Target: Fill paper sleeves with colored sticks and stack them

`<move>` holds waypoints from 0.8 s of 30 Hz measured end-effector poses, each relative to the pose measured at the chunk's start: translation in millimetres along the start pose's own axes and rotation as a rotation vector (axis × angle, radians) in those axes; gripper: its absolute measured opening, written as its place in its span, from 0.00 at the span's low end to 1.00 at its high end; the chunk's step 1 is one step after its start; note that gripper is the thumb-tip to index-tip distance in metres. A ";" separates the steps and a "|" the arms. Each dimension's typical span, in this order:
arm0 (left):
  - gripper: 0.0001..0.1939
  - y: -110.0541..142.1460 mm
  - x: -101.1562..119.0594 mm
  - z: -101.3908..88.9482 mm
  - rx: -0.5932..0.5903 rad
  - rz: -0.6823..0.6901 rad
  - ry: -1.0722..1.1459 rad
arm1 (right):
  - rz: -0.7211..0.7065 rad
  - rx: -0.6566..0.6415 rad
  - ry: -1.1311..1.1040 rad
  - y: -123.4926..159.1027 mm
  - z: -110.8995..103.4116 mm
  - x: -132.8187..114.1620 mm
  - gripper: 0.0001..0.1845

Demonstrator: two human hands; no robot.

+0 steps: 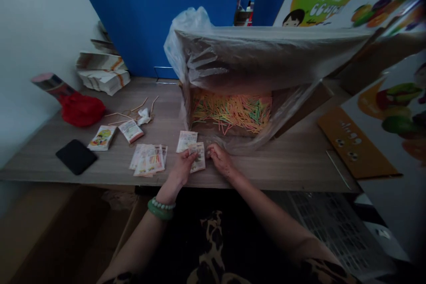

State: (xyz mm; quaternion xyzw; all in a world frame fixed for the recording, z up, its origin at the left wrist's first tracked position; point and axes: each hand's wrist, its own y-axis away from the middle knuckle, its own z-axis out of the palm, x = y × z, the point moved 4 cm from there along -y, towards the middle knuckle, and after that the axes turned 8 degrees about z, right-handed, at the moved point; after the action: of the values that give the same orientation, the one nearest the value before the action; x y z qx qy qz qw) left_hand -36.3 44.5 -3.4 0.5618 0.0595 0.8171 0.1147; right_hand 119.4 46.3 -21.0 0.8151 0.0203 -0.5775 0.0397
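My left hand [182,165] pinches a small printed packet [199,158] by its left side, just above the table's front part. Behind it another packet [186,140] lies flat on the tabletop. My right hand [219,159] is just right of the held packet, its fingers curled together; whether they hold something small is hidden. A fanned pile of similar packets [148,160] lies to the left of my left hand. Beyond my hands a box lined with a clear plastic bag [253,60] lies open towards me, with many thin coloured sticks [233,111] inside.
On the left are a black flat object [76,156], a stack of printed cards [102,137], a packet bundle [131,131], loose sticks [120,116] and a red bag [82,108]. Banded paper stacks [104,73] stand at the back. An orange-brown printed box flap [357,142] is at right.
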 end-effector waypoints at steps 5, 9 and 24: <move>0.16 -4.9 -1.7 -12.7 -0.004 0.035 -0.205 | 0.019 -0.011 -0.076 1.5 -4.6 -1.6 0.09; 0.14 -7.6 -0.6 -14.8 -0.066 0.128 -0.326 | 0.073 0.078 -0.363 -0.6 -16.2 -16.3 0.13; 0.14 6.5 6.9 8.7 -0.238 0.002 -0.325 | -0.150 0.096 -0.732 -5.7 -0.8 -93.5 0.13</move>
State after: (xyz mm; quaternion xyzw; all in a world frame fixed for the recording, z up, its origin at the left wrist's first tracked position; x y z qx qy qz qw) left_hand -31.3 39.7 7.4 0.6688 -0.0575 0.7170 0.1876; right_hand 88.7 53.2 67.3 0.5519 0.0371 -0.8323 -0.0363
